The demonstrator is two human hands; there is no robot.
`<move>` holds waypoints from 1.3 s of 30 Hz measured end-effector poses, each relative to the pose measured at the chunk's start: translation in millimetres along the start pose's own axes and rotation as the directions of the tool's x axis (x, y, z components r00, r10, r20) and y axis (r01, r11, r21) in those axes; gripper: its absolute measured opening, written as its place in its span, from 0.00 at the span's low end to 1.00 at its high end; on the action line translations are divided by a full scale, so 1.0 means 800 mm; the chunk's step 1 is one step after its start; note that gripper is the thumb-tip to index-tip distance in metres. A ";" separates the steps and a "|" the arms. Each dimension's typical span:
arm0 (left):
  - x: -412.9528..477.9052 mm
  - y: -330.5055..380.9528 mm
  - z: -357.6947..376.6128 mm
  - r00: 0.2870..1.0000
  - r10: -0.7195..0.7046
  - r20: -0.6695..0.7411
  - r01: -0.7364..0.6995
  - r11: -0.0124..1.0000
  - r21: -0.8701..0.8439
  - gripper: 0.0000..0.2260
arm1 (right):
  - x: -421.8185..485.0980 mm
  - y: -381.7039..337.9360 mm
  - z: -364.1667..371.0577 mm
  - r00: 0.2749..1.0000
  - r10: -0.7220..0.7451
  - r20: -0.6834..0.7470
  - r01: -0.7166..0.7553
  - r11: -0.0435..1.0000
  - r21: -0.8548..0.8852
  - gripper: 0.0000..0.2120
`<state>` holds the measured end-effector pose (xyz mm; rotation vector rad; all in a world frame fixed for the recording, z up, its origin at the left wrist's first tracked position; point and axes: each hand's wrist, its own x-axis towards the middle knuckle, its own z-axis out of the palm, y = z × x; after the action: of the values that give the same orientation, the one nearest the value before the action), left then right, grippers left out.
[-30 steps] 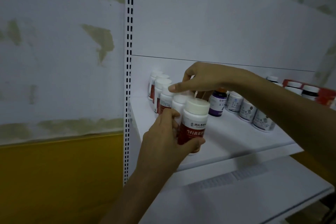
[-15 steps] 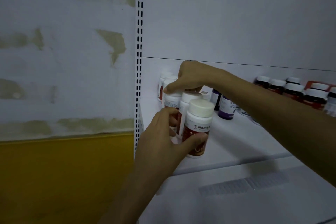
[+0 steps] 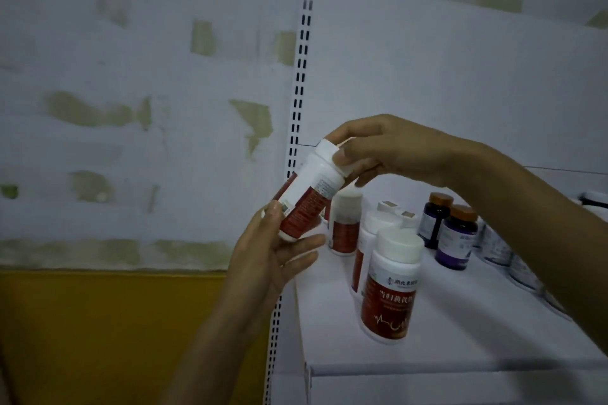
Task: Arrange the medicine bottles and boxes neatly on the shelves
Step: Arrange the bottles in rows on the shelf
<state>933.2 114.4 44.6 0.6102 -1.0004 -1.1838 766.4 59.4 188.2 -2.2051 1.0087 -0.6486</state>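
A white bottle with a red label (image 3: 307,197) is tilted in the air at the left end of the white shelf (image 3: 460,332). My right hand (image 3: 378,148) grips its white cap from above. My left hand (image 3: 273,256) holds its base, thumb on the label and fingers under the bottom. On the shelf stand more red-labelled white bottles: one at the front (image 3: 391,286), one behind it (image 3: 371,246) and one further back (image 3: 345,223). Two dark purple bottles with brown caps (image 3: 455,240) stand to their right.
A slotted white upright (image 3: 297,115) runs down the shelf's left side. Pale bottles (image 3: 516,266) sit partly hidden under my right forearm. A lower shelf (image 3: 460,388) lies below. To the left is a patchy white wall over a yellow band (image 3: 115,322).
My right hand has lifted a red-labelled bottle out of the row and tilted it. My left hand let go of the front bottle and now holds the lifted one's base. The camera moved closer.
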 end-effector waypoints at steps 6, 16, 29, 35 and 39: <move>-0.004 0.008 -0.001 0.955 0.273 -0.114 -0.258 0.958 0.127 0.25 | 0.001 0.002 0.004 0.993 -0.071 0.090 0.059 0.990 0.131 0.19; -0.002 0.013 -0.001 0.946 0.319 -0.061 -0.302 0.934 0.191 0.29 | 0.000 0.012 -0.001 0.963 -0.242 0.118 0.217 0.956 0.196 0.21; 0.002 0.003 -0.010 0.949 0.309 -0.070 -0.294 0.942 0.161 0.24 | -0.001 0.016 0.001 0.970 -0.222 0.102 0.198 0.959 0.204 0.21; 0.002 0.004 -0.009 0.897 0.436 -0.075 -0.399 0.871 0.285 0.23 | -0.002 0.019 0.004 0.980 -0.180 0.083 0.159 0.965 0.210 0.22; 0.005 -0.003 -0.007 0.875 0.484 -0.011 -0.453 0.825 0.338 0.22 | -0.002 0.017 0.005 0.992 -0.129 0.003 0.127 0.979 0.160 0.23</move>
<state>937.3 109.3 41.5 0.6243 -1.1912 -0.5477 761.5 54.8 175.2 -2.1423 0.7839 -0.7444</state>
